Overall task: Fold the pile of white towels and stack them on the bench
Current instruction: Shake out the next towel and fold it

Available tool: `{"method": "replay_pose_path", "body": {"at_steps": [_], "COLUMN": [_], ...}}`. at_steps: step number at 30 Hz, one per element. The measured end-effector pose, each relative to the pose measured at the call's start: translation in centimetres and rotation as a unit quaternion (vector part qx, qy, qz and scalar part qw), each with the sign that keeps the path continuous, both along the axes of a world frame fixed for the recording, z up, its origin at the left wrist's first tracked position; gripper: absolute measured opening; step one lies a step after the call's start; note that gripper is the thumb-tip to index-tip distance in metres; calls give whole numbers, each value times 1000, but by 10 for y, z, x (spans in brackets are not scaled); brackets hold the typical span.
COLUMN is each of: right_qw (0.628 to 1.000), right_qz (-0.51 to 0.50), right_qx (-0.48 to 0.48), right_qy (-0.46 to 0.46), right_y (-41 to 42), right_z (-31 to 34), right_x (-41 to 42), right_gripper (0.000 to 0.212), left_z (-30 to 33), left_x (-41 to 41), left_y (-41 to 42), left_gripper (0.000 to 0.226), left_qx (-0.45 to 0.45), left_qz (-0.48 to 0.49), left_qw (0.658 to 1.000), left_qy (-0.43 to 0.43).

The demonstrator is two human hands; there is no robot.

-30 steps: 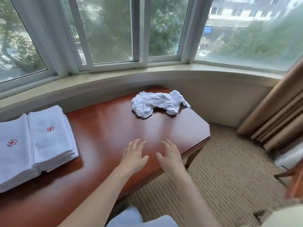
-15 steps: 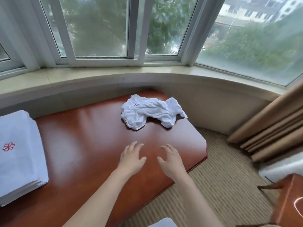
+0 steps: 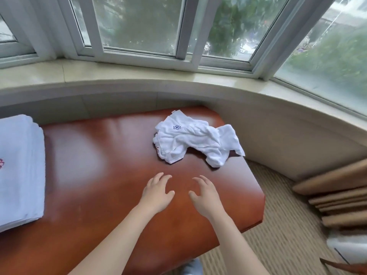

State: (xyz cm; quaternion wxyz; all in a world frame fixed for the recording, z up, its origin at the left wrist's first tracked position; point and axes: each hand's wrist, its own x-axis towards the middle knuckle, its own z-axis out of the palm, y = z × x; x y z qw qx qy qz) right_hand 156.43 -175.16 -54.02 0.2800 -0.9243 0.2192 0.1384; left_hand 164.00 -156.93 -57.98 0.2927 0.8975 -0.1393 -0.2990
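A crumpled white towel (image 3: 195,138) with a small blue emblem lies at the far right end of the red-brown bench (image 3: 95,175). A stack of folded white towels (image 3: 18,171) sits at the bench's left end, partly cut off by the frame. My left hand (image 3: 157,192) and my right hand (image 3: 205,196) hover side by side over the bench, a short way in front of the crumpled towel. Both have relaxed, slightly spread fingers and hold nothing.
A curved window sill (image 3: 178,84) and windows run behind the bench. Beige curtains (image 3: 337,195) hang at the right, above the carpet (image 3: 278,235). The bench's right edge drops off just right of my right hand.
The view has swung right and closer, so the folded stack slid to the left edge. Both hands have moved forward toward the crumpled towel, still holding nothing.
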Motion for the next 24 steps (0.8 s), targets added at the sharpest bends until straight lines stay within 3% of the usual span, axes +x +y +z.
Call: {"method": "replay_pose_path", "body": {"at_steps": [14, 19, 24], "right_qw": [987, 988, 994], "right_qz": [135, 140, 96], "right_qx": [75, 64, 45], "right_qy": [33, 31, -8], "right_y": [-190, -234, -260], "right_z": [-69, -88, -108], "right_x": [139, 190, 238], "right_gripper": [55, 53, 54], "left_z": [-16, -27, -38], "left_x": [77, 101, 125], "left_y": [-176, -212, -235], "left_gripper": [64, 63, 60], "left_qx": [49, 14, -63], "left_qz": [128, 210, 317], "left_qw": [990, 973, 931], "left_qy": [44, 100, 172]}}
